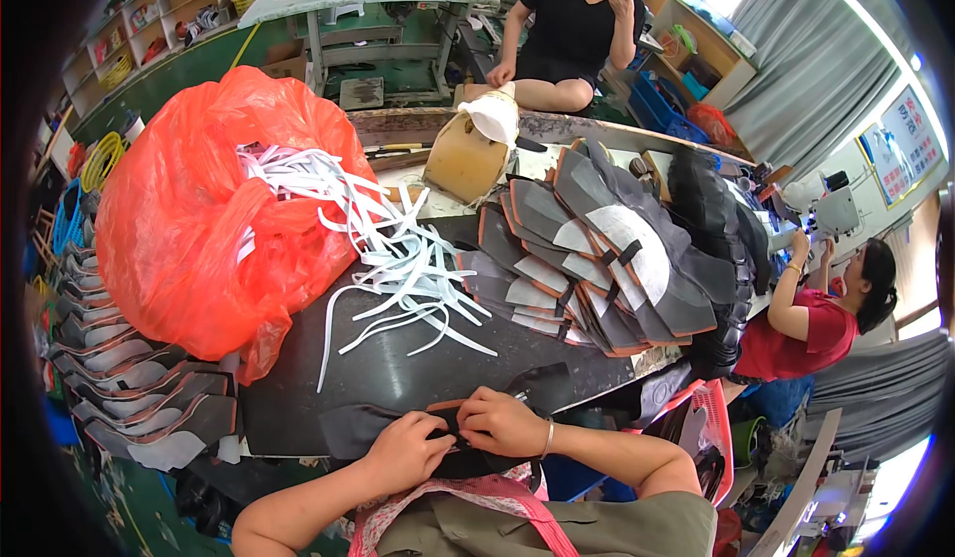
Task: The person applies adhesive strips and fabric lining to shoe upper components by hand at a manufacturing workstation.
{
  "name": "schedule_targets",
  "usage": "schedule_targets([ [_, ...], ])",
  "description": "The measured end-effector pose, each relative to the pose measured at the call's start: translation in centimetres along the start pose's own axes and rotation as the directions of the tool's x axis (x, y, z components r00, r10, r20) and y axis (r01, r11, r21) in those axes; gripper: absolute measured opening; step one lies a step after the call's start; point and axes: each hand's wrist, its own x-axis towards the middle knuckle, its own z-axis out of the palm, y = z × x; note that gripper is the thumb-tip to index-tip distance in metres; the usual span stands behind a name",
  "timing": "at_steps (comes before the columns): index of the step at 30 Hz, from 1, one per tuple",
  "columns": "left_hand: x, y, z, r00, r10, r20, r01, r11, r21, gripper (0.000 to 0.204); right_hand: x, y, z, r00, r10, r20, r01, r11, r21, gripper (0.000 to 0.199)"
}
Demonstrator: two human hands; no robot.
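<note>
At the near edge of the black work board [298, 358], a black shoe upper piece [350, 432] with an orange-brown edge lies under my hands. My left hand [408, 452] pinches its edge with curled fingers. Close beside it, my right hand [500, 422], a thin bracelet at its wrist, has its fingers bent onto the same piece. Whatever lies between the fingertips is too small to make out. Beyond my hands, pale narrow strips [413, 269] spill from a big red plastic bag [199, 209] onto the board.
Overlapping shoe upper pieces [607, 259] fan out at the right; more [149, 388] are stacked at the left. Behind the strips stands a yellowish block [468, 159]. A pink basket [711, 428] is at lower right. One person [567, 30] sits opposite, another [816, 313] works at a machine.
</note>
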Motion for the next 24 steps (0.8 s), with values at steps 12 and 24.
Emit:
schedule_targets([
  [12, -1.3, 0.8, 0.1, 0.996, 0.077, 0.049, -0.08, 0.995, 0.055, 0.024, -0.9, 0.2, 0.1, 0.996, -0.015, 0.087, 0.007, 0.996, 0.091, 0.011],
  [24, 0.6, 2.4, -0.4, 0.976, 0.105, 0.192, -0.185, 0.866, 0.465, 0.034, -3.8, 0.5, 1.0, 0.981, -0.101, -0.167, 0.106, 0.994, 0.023, 0.026],
])
